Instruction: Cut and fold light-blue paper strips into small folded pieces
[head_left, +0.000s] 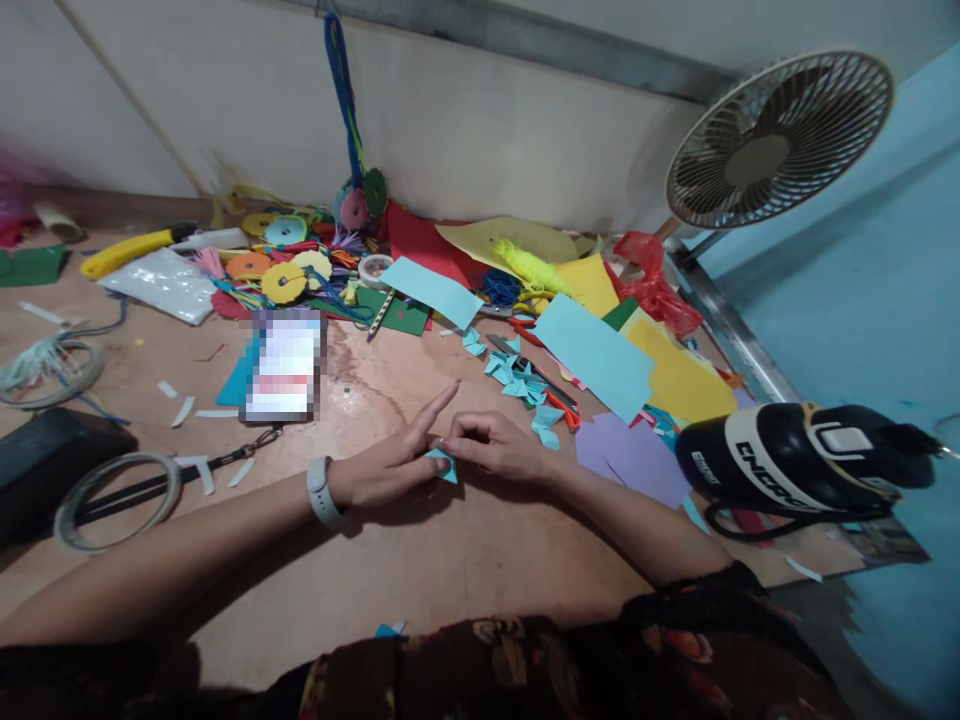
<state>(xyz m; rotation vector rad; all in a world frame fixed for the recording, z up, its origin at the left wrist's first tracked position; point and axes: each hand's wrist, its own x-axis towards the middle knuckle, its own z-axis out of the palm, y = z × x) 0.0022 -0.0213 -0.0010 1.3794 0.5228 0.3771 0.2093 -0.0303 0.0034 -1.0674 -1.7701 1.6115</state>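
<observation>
Left hand (pixel 390 468) gripping a creased blue paper piece (pixel 451 475) low over the smooth tabletop (pixel 450 560), thumb partly covering it, right hand (pixel 499 447) curled against it, grip impossible to tell, angular paper folds (pixel 517 375) heaped beyond, phone screen (pixel 283 365) pixelated.

Wristband (pixel 322 492): pale grey, smooth, around the person's left wrist (pixel 348 483).
Left sleeve (pixel 82 680): very dark, up the arm from the wristband.
Right sleeve (pixel 709 605): dark, well right of the wristband.
Top (pixel 495 672): dark brown with reddish flowers, below the wristband.
</observation>
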